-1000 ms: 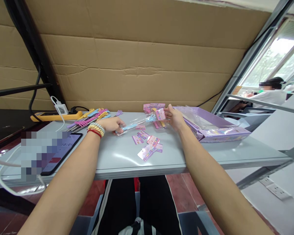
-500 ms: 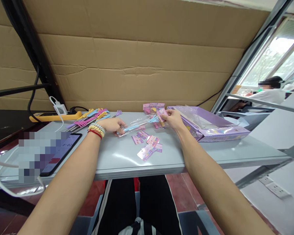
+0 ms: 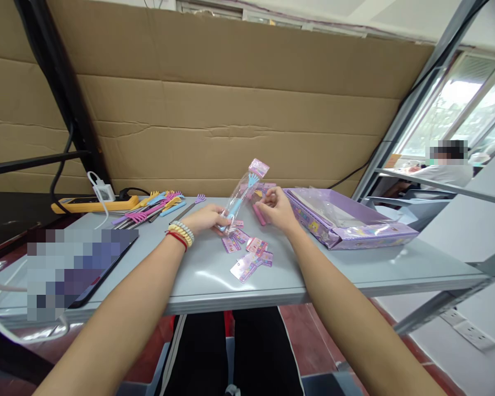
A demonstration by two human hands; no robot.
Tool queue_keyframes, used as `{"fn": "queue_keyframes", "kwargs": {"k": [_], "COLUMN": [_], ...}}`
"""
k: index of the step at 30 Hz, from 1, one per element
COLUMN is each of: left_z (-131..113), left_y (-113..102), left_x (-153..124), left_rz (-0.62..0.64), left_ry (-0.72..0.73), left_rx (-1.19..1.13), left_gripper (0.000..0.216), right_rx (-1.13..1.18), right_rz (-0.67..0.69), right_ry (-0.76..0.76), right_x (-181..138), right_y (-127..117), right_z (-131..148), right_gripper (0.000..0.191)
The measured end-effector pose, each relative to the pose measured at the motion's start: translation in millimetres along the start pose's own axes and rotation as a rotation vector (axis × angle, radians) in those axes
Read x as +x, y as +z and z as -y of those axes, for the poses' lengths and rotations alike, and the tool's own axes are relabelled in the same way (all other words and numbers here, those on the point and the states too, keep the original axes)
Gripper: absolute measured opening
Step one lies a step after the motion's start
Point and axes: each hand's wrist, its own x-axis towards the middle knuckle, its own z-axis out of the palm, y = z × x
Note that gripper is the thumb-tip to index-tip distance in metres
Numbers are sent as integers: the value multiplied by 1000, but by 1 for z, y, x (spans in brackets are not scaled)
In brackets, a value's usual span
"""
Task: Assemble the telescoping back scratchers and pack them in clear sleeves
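Observation:
My left hand (image 3: 206,219) is closed round the lower end of a clear bag holding a blue back scratcher (image 3: 240,198), which stands tilted up to the right with a pink header card (image 3: 258,167) at its top. My right hand (image 3: 277,208) is just to the right of the bag, fingers curled beside a pink stick-like item (image 3: 259,215); whether it grips that item I cannot tell. Several small pink and purple cards (image 3: 249,252) lie on the grey table (image 3: 355,269) below both hands.
A bunch of coloured back scratchers (image 3: 152,205) lies at the back left, next to a yellow power strip (image 3: 88,205) with a white charger. A phone (image 3: 103,264) lies at the left. A purple box (image 3: 346,220) sits at the right. Another person sits far right.
My left hand has raised the bagged scratcher from lying flat to standing tilted upward. My right hand drew back from the card stack toward the bag. The camera tilted a little.

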Motion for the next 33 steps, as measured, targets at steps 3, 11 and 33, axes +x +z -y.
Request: {"fn": "queue_keyframes", "kwargs": {"k": [3,11,33], "left_z": [-1,4,2], "left_y": [17,30,42], "left_x": [6,11,12], "left_rz": [-85,-120,-155], "left_ry": [-22,11,69], "left_rx": [-113,-188,-317], "left_gripper": [34,30,30], "right_rx": [59,182,-272], "right_rz": [418,670,412], "right_ry": [80,150,-50], "right_x": [-8,-15,-17], "right_y": [7,14,18], "right_z": [14,23,23], "right_gripper": [35,32,22]}}
